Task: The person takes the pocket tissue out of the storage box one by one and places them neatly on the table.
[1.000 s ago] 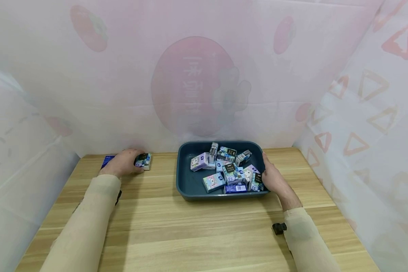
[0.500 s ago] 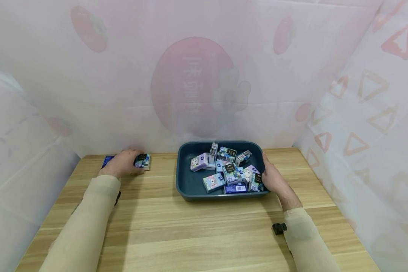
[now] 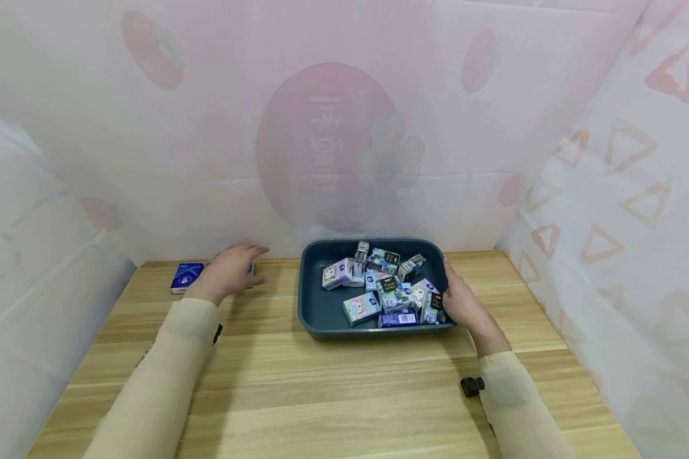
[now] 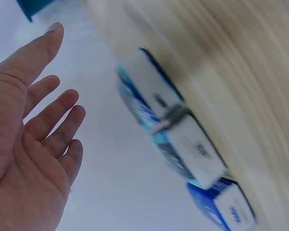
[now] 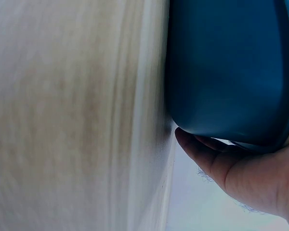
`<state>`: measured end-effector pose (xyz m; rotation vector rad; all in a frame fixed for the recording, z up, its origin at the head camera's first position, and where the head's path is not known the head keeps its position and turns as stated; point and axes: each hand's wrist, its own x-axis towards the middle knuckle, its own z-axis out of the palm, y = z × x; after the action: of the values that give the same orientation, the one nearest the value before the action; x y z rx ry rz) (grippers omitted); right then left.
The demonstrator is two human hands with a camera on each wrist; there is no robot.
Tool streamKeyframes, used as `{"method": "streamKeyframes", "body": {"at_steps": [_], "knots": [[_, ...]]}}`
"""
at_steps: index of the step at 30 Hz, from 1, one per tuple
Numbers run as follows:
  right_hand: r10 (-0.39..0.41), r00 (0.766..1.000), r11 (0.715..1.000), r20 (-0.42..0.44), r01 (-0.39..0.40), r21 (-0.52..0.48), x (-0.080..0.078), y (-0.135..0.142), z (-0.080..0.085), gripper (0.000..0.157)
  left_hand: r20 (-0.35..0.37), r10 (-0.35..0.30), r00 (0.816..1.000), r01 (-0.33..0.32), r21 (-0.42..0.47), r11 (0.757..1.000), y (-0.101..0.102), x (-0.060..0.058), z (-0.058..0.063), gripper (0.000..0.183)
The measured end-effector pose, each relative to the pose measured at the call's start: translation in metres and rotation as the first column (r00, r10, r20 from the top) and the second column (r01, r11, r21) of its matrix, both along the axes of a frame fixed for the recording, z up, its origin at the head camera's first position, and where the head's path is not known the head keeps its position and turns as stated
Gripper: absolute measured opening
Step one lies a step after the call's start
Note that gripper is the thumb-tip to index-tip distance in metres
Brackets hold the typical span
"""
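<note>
My left hand (image 3: 226,274) hovers with spread fingers over a row of small tissue packs at the table's back left, holding nothing. A blue pack (image 3: 187,276) shows left of that hand. In the left wrist view, two floral packs (image 4: 195,149) stand end to end beside the blue one, blurred; the hand mostly hides them from the head view. My right hand (image 3: 465,303) rests against the outer right end of a dark blue tub (image 3: 321,325), its thumb (image 5: 207,156) along the end wall below the rim. Inside the tub lie several tissue packs (image 3: 392,293), jumbled towards the right.
A wooden table (image 3: 310,395) carries everything. Pale printed cloth (image 3: 207,159) rises behind the tub and on both sides, close to the table's back edge. Black straps with small fittings (image 3: 472,386) sit on the wrists.
The left hand has let go of the floral pack and lifted slightly rightward, its fingers spreading and uncovering more of the blue pack. The right hand and tub have stayed put.
</note>
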<state>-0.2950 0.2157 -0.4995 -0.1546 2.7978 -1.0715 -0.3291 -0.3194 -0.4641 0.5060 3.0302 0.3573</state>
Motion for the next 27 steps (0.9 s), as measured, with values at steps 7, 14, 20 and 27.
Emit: {"method": "streamKeyframes", "body": {"at_steps": [7, 14, 20, 27], "knots": [[0.003, 1.0, 1.0, 0.007, -0.003, -0.004, 0.0, 0.0, 0.0, 0.087, -0.031, -0.034, 0.999, 0.035, 0.031, 0.999, 0.027, 0.003, 0.009, 0.073], [0.001, 1.0, 1.0, 0.007, -0.001, -0.013, 0.0, 0.001, -0.001, 0.087, -0.055, -0.065, 0.996, 0.068, 0.043, 0.997, 0.052, 0.01, 0.019, 0.073], [0.0, 1.0, 1.0, 0.008, 0.0, -0.023, 0.0, 0.0, 0.0, 0.088, -0.077, -0.098, 0.992, 0.101, 0.042, 0.994, 0.077, 0.017, 0.022, 0.072], [0.0, 1.0, 1.0, 0.001, 0.0, -0.007, 0.0, 0.001, -0.001, 0.087, -0.054, -0.123, 0.991, 0.124, 0.023, 0.992, 0.105, 0.02, 0.018, 0.072]]}}
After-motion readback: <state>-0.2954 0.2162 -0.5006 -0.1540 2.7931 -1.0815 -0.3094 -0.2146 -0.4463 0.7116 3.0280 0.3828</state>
